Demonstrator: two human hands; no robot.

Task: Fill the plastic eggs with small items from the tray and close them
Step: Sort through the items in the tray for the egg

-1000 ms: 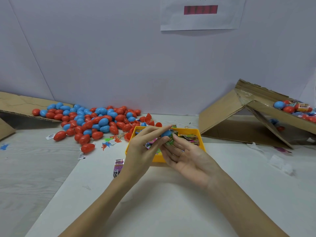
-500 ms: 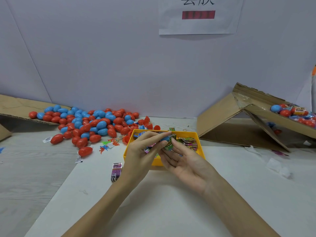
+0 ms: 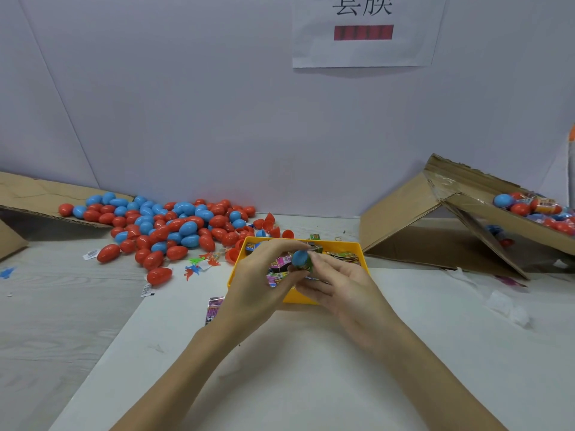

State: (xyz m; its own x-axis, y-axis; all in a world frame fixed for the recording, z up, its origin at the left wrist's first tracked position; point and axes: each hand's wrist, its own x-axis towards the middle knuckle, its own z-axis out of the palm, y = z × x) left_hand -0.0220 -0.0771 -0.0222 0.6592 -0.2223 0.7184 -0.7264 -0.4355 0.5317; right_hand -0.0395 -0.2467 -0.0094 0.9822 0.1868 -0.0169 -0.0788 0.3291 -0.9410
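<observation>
Here both hands meet above the near rim of the yellow tray (image 3: 354, 248), which sits toward the middle of the counter (image 3: 93, 306), its far rim close to the back wall. The left hand (image 3: 258, 287) curls its fingers and thumb round a blue egg half (image 3: 299, 258), and the right hand (image 3: 345, 287) pinches a green packet (image 3: 306, 265) against that half with thumb and forefinger, its other fingers loosely spread beneath. The egg half is held in the air over the tray, just above the heap of printed packets (image 3: 342, 258) inside it.

Along the back edge of the counter on the left lies a wide pile of red and blue eggs (image 3: 174, 225), spilling off a flat sheet of cardboard (image 3: 34, 194) at the far left corner and reaching almost to the tray's left wall. A few open red halves (image 3: 269, 223) sit just behind the tray. Small plastic toy figures (image 3: 199, 264) and a loose red egg (image 3: 159, 275) lie between the pile and the tray. A dark packet (image 3: 214, 309) rests on the left edge of a white sheet (image 3: 311, 384) that covers the near part of the counter; most of that sheet in front of the forearms is bare. At the right back corner a tipped cardboard box (image 3: 404, 219) stands well apart from the tray, with more eggs (image 3: 522, 208) lying on its upper flap. Bits of clear wrapping (image 3: 501, 303) lie near the right edge. A paper notice (image 3: 364, 54) hangs on the wall.
</observation>
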